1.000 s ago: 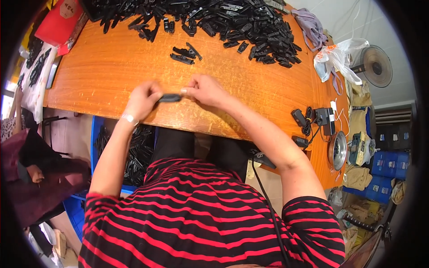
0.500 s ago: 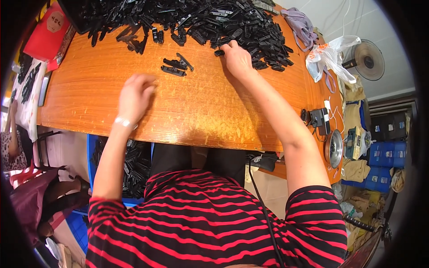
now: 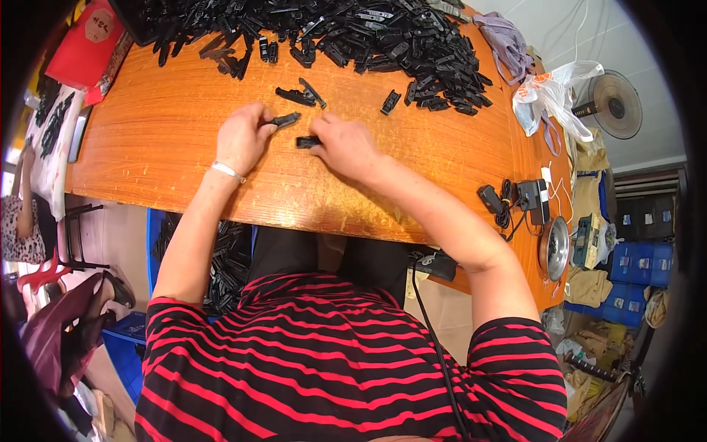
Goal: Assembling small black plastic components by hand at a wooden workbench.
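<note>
I see both hands over the orange table (image 3: 169,140), near its middle. My left hand (image 3: 239,136) is closed round one end of a long black plastic piece (image 3: 282,119), which sticks out toward the right, tilted slightly up off the wood. My right hand (image 3: 346,145) pinches a short black piece (image 3: 306,141) at its fingertips, just below and beside the long one; I cannot tell if the two parts touch. Risk, as I judge it: the short piece is held only at its edge, so a slight misalignment while mating could pop it loose onto the table. Two loose black parts (image 3: 300,94) lie just beyond the hands, and the big heap of black parts (image 3: 383,37) is not far behind; a dropped piece could get lost among them. The table edge nearest me is close too, with a blue bin (image 3: 158,243) below.
</note>
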{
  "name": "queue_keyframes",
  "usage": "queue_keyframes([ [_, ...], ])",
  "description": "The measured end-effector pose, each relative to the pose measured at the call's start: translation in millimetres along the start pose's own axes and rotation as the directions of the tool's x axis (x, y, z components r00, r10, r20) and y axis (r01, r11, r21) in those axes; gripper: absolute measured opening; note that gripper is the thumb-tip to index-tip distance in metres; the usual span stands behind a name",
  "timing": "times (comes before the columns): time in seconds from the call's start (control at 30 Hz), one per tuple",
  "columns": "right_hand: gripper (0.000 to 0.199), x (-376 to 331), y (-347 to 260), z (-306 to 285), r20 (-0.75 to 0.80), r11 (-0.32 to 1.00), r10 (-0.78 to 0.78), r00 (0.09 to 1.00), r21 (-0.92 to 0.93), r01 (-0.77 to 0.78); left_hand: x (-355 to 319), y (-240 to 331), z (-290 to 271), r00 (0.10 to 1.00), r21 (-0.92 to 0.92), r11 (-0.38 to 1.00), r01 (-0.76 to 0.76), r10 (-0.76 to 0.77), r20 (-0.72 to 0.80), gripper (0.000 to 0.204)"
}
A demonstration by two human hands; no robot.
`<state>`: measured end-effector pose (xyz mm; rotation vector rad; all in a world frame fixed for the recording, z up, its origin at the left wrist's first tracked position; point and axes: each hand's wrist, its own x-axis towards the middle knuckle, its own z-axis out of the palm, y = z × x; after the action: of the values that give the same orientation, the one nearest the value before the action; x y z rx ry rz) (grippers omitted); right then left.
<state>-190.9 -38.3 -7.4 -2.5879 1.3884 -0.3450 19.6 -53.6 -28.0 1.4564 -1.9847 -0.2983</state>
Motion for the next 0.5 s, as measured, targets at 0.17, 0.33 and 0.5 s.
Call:
queue_keyframes([
  [0.17, 0.036, 6.0, -21.0, -0.1, -0.004, 0.98, 0.106, 0.994, 0.168, -0.104, -7.4, -1.3, -22.3, 0.964, -0.21, 0.947, 0.241, -0.21, 0.16, 0.011],
  [0.33, 0.026, 12.2, -6.1, -4.0, -0.343, 0.951, -0.046, 0.938, 0.273, 0.146, -2.4, 12.3, -29.5, 0.839, -0.681, 0.5, 0.535, -0.225, 0.495, 0.009],
  [0.5, 0.014, -0.8, -11.1, -8.6, 0.208, 0.524, 0.281, 0.937, 0.785, -0.331, -6.5, 17.9, -19.2, 0.831, -0.7, 0.449, 0.556, -0.32, 0.455, 0.011],
])
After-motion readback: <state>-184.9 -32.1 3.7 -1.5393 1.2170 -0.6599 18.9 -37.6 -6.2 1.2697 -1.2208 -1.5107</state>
